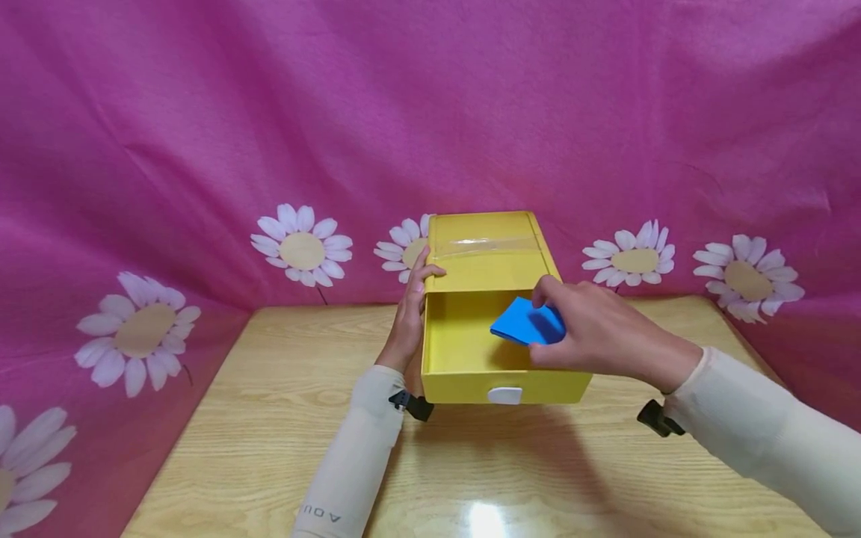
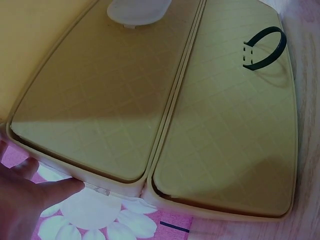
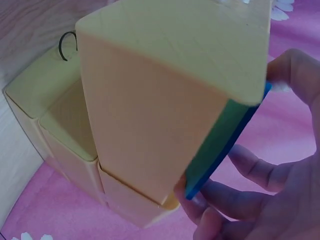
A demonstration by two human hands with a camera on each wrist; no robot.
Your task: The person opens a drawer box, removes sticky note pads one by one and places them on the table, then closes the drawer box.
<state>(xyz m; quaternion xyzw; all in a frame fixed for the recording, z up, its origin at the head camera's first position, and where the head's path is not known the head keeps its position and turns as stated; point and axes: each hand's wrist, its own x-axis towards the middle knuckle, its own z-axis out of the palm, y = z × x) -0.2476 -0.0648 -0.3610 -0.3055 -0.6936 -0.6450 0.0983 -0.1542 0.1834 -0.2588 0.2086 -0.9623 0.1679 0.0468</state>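
Note:
A yellow drawer box (image 1: 491, 270) stands on the table, its top drawer (image 1: 460, 387) pulled out towards me. My right hand (image 1: 599, 329) pinches a flat, thin blue pad (image 1: 521, 323) between thumb and fingers, over the drawer's right half. In the right wrist view the pad (image 3: 222, 150) overlaps the drawer's edge and shows a greenish face with a blue rim. My left hand (image 1: 406, 321) lies along the box's left side, one finger over its top edge. In the left wrist view its fingers (image 2: 60, 192) are extended beside the box's side.
Clear tape (image 1: 487, 245) crosses the box top. The open drawer has a white pull tab (image 1: 504, 395). Below are two closed drawers, one with a black loop handle (image 2: 280, 52). Behind the wooden table (image 1: 269, 418) hangs a pink flowered cloth (image 1: 471, 104).

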